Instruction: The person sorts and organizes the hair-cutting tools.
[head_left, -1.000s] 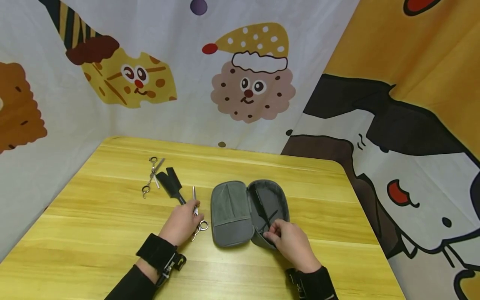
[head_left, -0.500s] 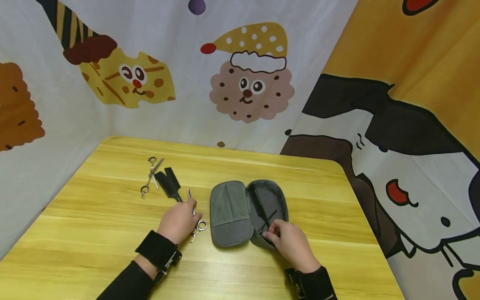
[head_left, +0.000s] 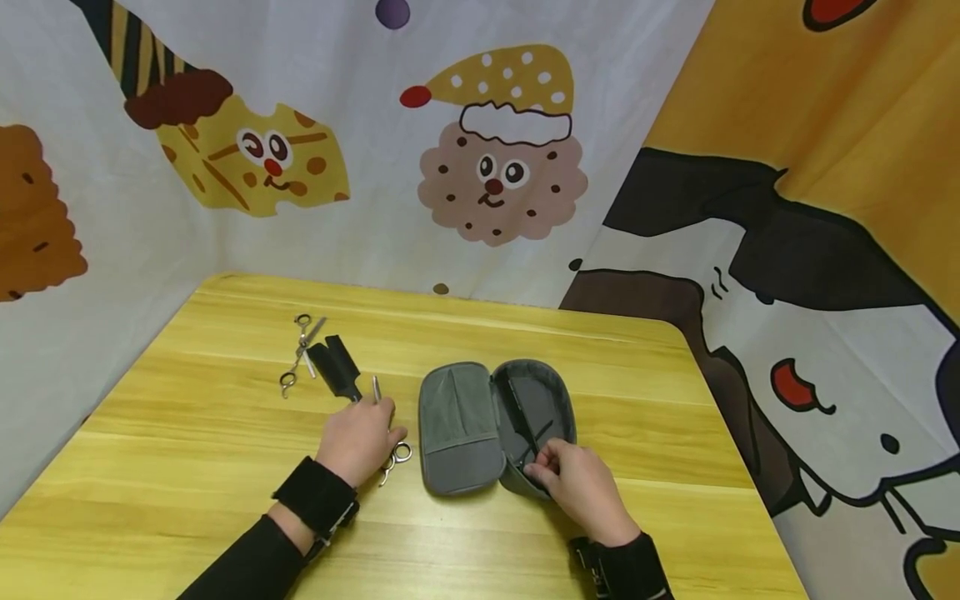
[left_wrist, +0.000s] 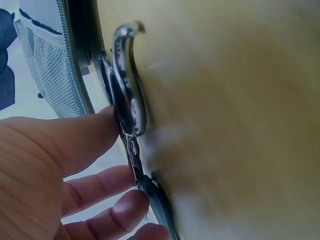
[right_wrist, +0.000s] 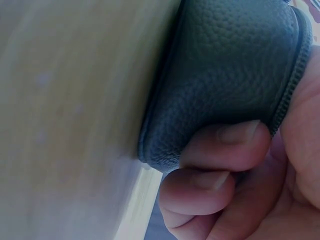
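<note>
My left hand [head_left: 357,442] pinches a pair of silver scissors [head_left: 402,452] between thumb and fingers, close to the table. Its finger rings point toward me in the head view, and part of the blades is hidden. In the left wrist view the thumb and fingers lie on either side of the scissors' shank [left_wrist: 132,147]. Just beyond that hand lies a black two-headed brush or comb [head_left: 335,367], its handle partly covered. My right hand [head_left: 581,483] grips the near wall of an open grey zip case [head_left: 461,467], with curled fingers [right_wrist: 232,142] against its outside.
A black comb [head_left: 517,406] and a thin dark crossed item lie in the case's right half. Another pair of silver scissors [head_left: 303,346] lies spread at the table's back left. The wooden table [head_left: 450,550] meets a printed cloth backdrop [head_left: 360,242].
My left hand has shifted slightly left, and the scissors have tilted and moved left with it. The right hand keeps its place at the case.
</note>
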